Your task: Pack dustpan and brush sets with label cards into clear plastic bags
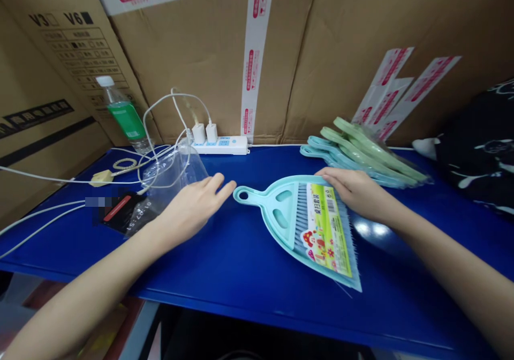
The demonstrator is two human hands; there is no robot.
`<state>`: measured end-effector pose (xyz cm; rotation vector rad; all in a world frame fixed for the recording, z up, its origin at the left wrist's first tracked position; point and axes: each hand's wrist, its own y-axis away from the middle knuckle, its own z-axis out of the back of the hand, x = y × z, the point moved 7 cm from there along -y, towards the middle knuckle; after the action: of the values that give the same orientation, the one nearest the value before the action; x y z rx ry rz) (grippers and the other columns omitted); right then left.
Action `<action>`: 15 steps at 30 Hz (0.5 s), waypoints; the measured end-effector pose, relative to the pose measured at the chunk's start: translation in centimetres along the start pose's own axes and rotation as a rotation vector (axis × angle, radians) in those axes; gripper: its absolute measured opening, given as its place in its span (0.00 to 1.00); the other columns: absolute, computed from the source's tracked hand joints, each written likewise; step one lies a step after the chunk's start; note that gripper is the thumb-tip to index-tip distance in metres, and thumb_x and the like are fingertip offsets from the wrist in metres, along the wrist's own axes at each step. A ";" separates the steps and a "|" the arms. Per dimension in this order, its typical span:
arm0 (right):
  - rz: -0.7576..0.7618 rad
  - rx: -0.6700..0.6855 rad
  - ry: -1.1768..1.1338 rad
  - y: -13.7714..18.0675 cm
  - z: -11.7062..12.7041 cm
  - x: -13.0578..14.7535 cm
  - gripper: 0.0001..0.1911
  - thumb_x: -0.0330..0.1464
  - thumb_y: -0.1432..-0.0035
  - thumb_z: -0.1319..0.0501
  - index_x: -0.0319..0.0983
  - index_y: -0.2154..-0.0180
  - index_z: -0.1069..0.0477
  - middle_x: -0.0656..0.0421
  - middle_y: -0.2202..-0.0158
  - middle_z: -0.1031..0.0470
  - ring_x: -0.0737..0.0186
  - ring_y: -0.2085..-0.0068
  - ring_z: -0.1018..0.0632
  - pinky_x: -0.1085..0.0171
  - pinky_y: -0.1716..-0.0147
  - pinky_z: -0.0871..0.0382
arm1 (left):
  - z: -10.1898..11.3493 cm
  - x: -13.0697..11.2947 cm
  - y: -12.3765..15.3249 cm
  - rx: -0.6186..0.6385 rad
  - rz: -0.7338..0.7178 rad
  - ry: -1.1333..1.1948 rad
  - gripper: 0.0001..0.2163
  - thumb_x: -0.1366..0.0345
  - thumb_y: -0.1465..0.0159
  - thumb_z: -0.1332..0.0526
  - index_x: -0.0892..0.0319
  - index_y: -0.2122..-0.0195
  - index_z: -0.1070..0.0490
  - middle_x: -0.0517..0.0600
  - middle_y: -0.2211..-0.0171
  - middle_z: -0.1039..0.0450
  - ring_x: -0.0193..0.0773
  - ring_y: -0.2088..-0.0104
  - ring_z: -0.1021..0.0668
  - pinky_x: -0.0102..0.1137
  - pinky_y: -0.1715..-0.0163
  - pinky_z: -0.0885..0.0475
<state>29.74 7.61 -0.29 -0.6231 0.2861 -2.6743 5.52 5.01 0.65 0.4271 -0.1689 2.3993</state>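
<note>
Dustpan set [291,220], count 1: blue-green pan with one brush nested in it, held at an angle over the blue tabletop [241,285], between the two hands. Handle [249,196], one, with a hole at its end, points to the person's left; grey-blue bristles [301,215] fan toward the right. One printed label card [327,231] lies across them. Whether the pan's lower edge touches the table, cannot tell.

Right hand [359,191]: thumb and fingers closed on the pan's far corner, pinching the rim.

Left hand [193,204]: fingers loosely bent, a gap between those visible, tips just beside the handle end. Contact with the handle cannot be confirmed; palm side hidden.

Clear plastic bag [172,175], count 1, behind and partly beneath the left hand; touching or not, cannot tell. One phone [120,210] near it, lit digits on the screen.

Far right: one pile of wrapped sets [361,156], four handle ends discernible, two blue-green, two pale green.

Rear: one power strip [236,147] bearing two white chargers [198,134]; one bottle [126,119], green label, against the cardboard [193,54].
</note>
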 end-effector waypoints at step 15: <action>-0.141 -0.074 0.025 -0.2 2.4 -0.6 0.12 0.38 0.46 0.54 0.45 0.74 0.36 0.51 0.72 0.21 0.50 0.69 0.22 0.55 0.66 0.29 | 0.3 -4.9 1.3 -0.095 -0.409 0.367 0.14 0.67 0.32 0.48 0.62 0.45 0.39 0.53 0.58 0.27 0.39 0.64 0.23 0.33 0.63 0.26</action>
<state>31.25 7.75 1.63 -0.6552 0.3616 -2.8195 8.22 1.01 -0.79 -0.0294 -0.0248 2.0122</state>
